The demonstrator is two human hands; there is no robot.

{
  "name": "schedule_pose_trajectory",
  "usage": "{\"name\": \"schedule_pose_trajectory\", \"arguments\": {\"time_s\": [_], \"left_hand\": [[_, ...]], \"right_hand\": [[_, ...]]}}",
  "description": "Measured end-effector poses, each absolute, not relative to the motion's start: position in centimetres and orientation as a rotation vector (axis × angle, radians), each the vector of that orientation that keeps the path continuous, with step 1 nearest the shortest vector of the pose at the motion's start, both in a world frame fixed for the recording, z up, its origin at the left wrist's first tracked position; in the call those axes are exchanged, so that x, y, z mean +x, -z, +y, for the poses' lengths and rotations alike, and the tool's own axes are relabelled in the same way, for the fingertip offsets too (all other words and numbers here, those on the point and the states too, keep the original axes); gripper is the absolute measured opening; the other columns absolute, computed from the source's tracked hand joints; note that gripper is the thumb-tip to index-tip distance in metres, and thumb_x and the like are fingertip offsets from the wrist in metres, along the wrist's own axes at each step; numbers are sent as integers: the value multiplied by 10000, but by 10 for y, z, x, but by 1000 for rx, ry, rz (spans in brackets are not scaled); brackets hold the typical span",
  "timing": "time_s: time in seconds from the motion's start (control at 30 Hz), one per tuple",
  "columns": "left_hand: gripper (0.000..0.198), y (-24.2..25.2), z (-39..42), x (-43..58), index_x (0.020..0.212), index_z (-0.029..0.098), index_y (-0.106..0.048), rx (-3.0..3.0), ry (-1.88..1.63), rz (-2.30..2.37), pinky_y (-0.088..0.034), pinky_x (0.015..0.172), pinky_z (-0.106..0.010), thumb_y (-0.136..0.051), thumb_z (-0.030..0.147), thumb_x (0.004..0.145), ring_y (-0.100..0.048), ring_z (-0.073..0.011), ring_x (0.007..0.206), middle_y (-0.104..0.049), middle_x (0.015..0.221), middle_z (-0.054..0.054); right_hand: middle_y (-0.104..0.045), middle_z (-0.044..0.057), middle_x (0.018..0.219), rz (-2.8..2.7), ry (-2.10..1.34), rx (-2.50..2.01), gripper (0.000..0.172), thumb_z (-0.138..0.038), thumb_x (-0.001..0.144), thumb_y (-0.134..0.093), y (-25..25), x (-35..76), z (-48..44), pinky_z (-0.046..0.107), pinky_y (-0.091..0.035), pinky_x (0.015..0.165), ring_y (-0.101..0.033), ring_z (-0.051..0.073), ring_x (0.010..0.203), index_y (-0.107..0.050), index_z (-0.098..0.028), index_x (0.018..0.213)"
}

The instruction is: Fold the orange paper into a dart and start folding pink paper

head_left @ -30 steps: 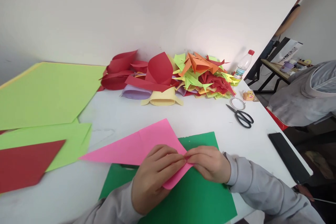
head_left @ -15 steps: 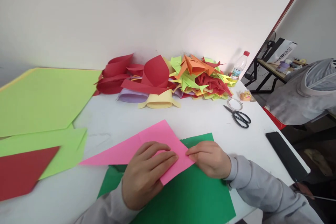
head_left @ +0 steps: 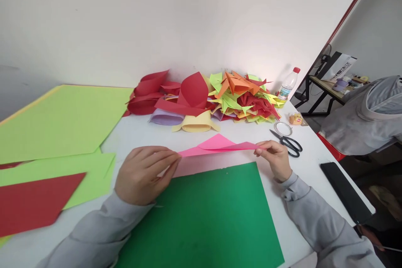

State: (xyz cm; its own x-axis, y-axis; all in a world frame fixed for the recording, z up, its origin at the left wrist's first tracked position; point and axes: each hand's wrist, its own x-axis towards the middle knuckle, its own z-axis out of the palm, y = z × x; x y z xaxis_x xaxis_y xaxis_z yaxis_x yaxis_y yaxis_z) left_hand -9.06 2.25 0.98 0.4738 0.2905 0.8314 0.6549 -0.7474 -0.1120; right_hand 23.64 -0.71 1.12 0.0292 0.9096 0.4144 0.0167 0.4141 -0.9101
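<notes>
A folded sheet of pink paper [head_left: 216,146] is stretched between my two hands, raised above the white table. My left hand [head_left: 147,171] pinches its left end between thumb and fingers. At the opposite end, my right hand [head_left: 274,157] grips the tip, also between thumb and fingers. One peak of the paper points away from me, and a folded flap lies along its near side. Below and nearer to me lies a flat green sheet of paper [head_left: 204,217].
Folded paper pieces [head_left: 232,96] and red paper shapes [head_left: 194,92] are heaped by the wall. Scissors [head_left: 287,142], a tape roll [head_left: 283,128], a bottle [head_left: 287,83] and a black phone-like slab [head_left: 345,190] are on the right. Light green sheets [head_left: 78,121] and a red sheet [head_left: 37,201] lie left.
The pink paper has been lifted off the green sheet and moved away from me. My hands have spread apart to its two ends. The view has shifted slightly.
</notes>
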Motion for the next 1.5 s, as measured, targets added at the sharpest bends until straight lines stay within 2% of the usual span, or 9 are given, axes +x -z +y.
{"name": "schedule_pose_trajectory", "arguments": {"time_s": [0.13,0.3,0.47,0.6,0.83,1.1,1.23,1.5], "left_hand": [[160,-14,25,-98,807,158,-660,-2301,1261,-797,-525,631,-314,-717,28,735,-670,-181,677,-724,721,-19],[109,-21,19,-92,757,163,-668,-2368,1540,-941,-540,649,-309,-680,55,767,-657,-169,669,-700,711,-20],[106,-19,18,-93,661,199,-646,-2369,1800,-1140,-524,593,-264,-694,167,751,-624,-142,603,-653,641,9],[186,-16,18,-95,568,202,-616,-2244,1864,-1369,-469,504,-253,-753,238,688,-589,-138,560,-618,584,19],[237,-18,12,-89,509,192,-582,-2275,2126,-1411,-470,529,-286,-780,182,637,-556,-139,544,-588,547,21],[60,-13,18,-99,666,208,-705,-2488,2008,-1353,-527,589,-261,-719,201,725,-637,-144,617,-690,671,-1],[50,-14,19,-99,717,222,-718,-2550,1963,-1388,-542,603,-252,-686,207,753,-633,-140,631,-708,711,0],[82,-21,10,-92,630,242,-691,-2388,2114,-1659,-546,607,-275,-713,233,709,-620,-151,609,-689,658,9]], "right_hand": [[-688,3,629,-1110,-959,-929,162,-270,681,-804,-6,244,5,230,-501,566,-600,106,563,-675,-174,677],[-676,-11,591,-994,-1005,-930,251,-357,632,-828,-6,246,11,224,-495,547,-601,102,540,-651,-182,660],[-673,-14,590,-908,-1049,-930,248,-368,632,-826,-9,246,11,218,-498,562,-612,101,558,-662,-187,673],[-671,-9,586,-857,-1076,-927,256,-369,612,-840,-8,247,12,207,-498,552,-611,97,552,-674,-180,659],[-681,-1,593,-790,-1114,-900,259,-347,585,-863,-5,249,15,188,-518,564,-624,90,551,-693,-168,662],[-688,-9,622,-712,-1117,-894,250,-331,609,-853,2,259,22,203,-550,598,-646,99,588,-682,-181,713],[-680,-19,625,-690,-1113,-895,209,-302,656,-826,6,262,25,216,-556,602,-646,102,589,-668,-186,727],[-682,-18,629,-634,-1146,-880,215,-270,626,-844,6,264,26,190,-551,584,-643,91,581,-678,-176,727]]}}
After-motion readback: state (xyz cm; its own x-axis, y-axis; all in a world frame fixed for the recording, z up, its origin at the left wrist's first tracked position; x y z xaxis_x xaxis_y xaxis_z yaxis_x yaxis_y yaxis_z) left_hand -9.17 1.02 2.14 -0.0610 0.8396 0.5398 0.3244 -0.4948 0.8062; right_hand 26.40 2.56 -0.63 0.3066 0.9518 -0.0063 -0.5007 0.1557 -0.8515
